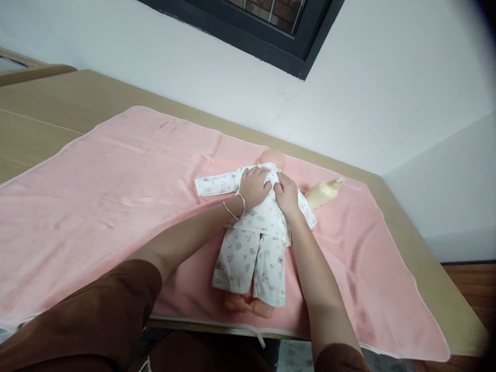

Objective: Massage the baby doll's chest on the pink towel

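Note:
A baby doll [272, 157] lies stretched out on a pink blanket [127, 181], head toward the wall and feet toward me. It wears a white patterned top [263, 217] and matching trousers [237, 258]; its bare feet [261, 308] stick out below. My left hand [254, 187] rests on the chest of the top, fingers laid out, with a bracelet [242, 205] at the wrist. Beside it, my right hand [287, 195] lies on the other side of the chest, thumb apart from the fingers. One sleeve [217, 184] extends out to the left.
A shiny pale-yellow, bottle-like object [324, 193] lies right of the doll. The blanket covers much of a wooden table [411, 227], which stands against a white wall [372, 88]. Above is a dark window frame [267, 47]. A blanket tag [261, 340] hangs over the near edge.

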`<state>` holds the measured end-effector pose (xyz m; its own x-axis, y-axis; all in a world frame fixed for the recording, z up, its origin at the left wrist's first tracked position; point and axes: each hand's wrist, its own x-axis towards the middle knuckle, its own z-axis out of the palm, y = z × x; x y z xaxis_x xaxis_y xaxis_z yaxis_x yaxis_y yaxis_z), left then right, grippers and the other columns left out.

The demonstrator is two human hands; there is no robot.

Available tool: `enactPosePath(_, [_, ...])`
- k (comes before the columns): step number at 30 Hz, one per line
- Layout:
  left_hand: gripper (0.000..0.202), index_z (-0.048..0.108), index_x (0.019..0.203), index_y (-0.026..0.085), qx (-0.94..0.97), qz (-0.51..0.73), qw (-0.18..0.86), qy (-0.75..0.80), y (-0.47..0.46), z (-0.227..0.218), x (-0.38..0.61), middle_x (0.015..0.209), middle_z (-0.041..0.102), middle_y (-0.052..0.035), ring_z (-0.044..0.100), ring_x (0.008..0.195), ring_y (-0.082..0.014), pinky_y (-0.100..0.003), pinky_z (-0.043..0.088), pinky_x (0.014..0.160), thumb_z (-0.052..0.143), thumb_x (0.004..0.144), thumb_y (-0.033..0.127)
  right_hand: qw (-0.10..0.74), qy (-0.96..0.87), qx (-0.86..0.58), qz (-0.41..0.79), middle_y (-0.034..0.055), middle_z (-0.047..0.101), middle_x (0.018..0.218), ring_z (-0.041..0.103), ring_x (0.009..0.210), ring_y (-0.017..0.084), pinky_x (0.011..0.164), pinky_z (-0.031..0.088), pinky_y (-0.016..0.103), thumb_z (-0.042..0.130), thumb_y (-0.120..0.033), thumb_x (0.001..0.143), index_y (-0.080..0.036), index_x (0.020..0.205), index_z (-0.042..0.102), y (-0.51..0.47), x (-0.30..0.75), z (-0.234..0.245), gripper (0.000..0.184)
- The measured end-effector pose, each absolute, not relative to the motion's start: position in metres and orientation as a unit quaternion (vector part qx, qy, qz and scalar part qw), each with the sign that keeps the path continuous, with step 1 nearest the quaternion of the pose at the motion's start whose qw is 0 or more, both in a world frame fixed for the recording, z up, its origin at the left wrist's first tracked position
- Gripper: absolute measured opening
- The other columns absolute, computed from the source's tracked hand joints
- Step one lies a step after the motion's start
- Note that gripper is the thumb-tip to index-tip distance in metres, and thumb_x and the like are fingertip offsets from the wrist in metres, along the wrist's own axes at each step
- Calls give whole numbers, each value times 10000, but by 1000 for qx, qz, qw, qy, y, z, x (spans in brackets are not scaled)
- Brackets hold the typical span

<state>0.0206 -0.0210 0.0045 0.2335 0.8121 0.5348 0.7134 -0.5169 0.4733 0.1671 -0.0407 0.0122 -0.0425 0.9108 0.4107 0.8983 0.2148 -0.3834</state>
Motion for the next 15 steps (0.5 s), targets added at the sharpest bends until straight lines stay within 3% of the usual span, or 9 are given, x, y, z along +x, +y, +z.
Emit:
enactPosePath(5, [275, 648, 1085, 175, 817, 392, 30, 421, -23, 5, 17, 1145, 677, -104, 579, 1136, -255, -431, 418, 1036, 427, 927, 212, 287, -723, -628, -25, 153, 631, 1332, 534, 1271, 275, 1098, 368, 435, 352, -199, 911, -133, 1225, 658, -55, 153, 21, 444])
enactPosePath(9, [227, 671, 954, 164, 801, 399, 10, 446, -30, 5, 16, 1038, 677, -127, 594, 1058, -273, -431, 466, 951, 455, 908, 218, 285, -679, -676, -31, 124, 730, 1071, 642, 1036, 278, 939, 460, 392, 379, -232, 910, -181, 1093, 711, -71, 143, 32, 382])
enactPosePath(12, [227, 681, 953, 155, 778, 401, 10, 483, -33, 6, 16, 1052, 677, -138, 586, 1070, -287, -437, 470, 949, 474, 896, 229, 284, -643, -711, -16, 95, 744, 989, 660, 942, 274, 860, 480, 376, 411, -268, 895, -216, 1058, 722, -76, 141, 37, 355])
enactPosePath(15, [265, 681, 1047, 154, 772, 402, 24, 492, -31, 5, 17, 1136, 673, -131, 573, 1133, -283, -433, 448, 1006, 477, 895, 230, 285, -640, -713, -16, 107, 733, 1039, 649, 990, 290, 881, 481, 397, 396, -288, 896, -210, 1034, 716, -73, 145, 34, 358])
